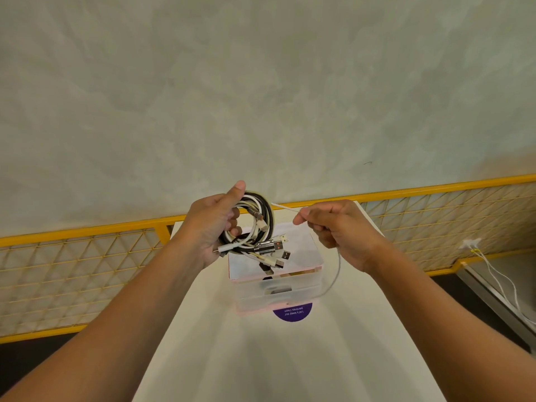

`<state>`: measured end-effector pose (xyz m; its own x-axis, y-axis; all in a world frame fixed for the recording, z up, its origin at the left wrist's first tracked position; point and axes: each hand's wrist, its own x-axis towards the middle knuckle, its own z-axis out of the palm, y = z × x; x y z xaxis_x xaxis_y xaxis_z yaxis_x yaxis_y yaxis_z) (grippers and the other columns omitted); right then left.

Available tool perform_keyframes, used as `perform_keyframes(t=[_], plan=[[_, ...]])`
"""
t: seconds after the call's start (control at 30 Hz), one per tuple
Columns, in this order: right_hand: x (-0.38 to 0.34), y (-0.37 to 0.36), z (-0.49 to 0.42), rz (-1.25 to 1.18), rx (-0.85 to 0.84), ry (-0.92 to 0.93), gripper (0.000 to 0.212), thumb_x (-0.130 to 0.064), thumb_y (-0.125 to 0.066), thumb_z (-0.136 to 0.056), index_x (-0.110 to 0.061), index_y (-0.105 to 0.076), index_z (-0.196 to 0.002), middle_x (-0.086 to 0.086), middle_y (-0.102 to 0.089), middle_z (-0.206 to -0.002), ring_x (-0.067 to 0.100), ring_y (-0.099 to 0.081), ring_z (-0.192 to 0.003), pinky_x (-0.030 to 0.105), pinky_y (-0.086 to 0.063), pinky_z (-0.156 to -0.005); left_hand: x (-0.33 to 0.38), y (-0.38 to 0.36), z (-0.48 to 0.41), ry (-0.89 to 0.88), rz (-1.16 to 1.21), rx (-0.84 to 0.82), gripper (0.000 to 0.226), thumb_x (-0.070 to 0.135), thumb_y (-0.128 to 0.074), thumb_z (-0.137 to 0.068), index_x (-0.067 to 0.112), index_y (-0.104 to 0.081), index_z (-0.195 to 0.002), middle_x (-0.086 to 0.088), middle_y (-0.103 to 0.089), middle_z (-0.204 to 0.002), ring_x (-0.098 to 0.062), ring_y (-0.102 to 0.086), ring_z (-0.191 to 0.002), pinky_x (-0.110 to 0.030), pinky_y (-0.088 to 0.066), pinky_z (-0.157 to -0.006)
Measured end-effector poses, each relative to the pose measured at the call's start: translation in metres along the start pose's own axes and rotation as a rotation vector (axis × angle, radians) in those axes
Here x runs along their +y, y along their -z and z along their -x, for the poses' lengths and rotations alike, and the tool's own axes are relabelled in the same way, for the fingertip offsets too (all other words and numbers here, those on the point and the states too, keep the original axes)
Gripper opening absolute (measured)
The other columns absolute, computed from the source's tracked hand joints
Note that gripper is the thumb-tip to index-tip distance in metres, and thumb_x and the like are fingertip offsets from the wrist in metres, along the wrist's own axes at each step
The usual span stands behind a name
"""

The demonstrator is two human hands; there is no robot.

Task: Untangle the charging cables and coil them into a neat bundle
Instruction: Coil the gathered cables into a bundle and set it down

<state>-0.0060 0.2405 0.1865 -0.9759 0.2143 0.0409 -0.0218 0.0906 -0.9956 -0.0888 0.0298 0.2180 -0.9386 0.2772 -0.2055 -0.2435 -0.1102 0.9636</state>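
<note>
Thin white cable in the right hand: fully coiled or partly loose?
Partly loose: the thin white cable runs from the black-and-white coiled bundle in the left hand to the right hand, then hangs.

light: bright, even, soft | shadows: faint | focus: slightly soft | edges: wide-angle bowing

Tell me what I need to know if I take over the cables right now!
Left hand: grips the coil of black and white cables.
Right hand: pinches one white cable stretched from the coil; its tail hangs below.
Plugs dangle above the drawer box on the table.
Done: most cables looped together.
Left: probably wind the white tail on and tidy the plugs.
</note>
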Motion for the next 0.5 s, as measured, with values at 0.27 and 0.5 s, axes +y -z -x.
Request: perform_keyframes(t=[0.27, 0.5], plan=[[-0.015, -0.016, 0.004, 0.187, -0.152, -0.048, 0.034, -0.043, -0.066, -0.094, -0.030, -0.066, -0.126, -0.003, -0.073, -0.085, 0.012, -0.043, -0.052, 0.024, -0.036, -0.051, -0.010, -0.007, -0.001, -0.112, -0.198, -0.057, 0.037, 0.045, -0.071, -0.088, 0.012, -0.062, -0.073, 0.007, -0.039, -0.053, -0.012, -0.033, -0.046, -0.029, -0.035, -0.050], [-0.020, -0.035, 0.003, 0.234, -0.191, 0.088, 0.029, -0.012, -0.078, -0.086, -0.018, -0.074, -0.114, -0.008, -0.076, -0.082, 0.001, -0.068, -0.071, 0.014, -0.049, -0.068, -0.018, -0.018, 0.005, -0.129, -0.309, -0.206, 0.039, 0.045, -0.068, -0.090, 0.006, -0.070, -0.083, 0.003, -0.041, -0.056, -0.013, -0.039, -0.049, -0.028, -0.041, -0.053]])
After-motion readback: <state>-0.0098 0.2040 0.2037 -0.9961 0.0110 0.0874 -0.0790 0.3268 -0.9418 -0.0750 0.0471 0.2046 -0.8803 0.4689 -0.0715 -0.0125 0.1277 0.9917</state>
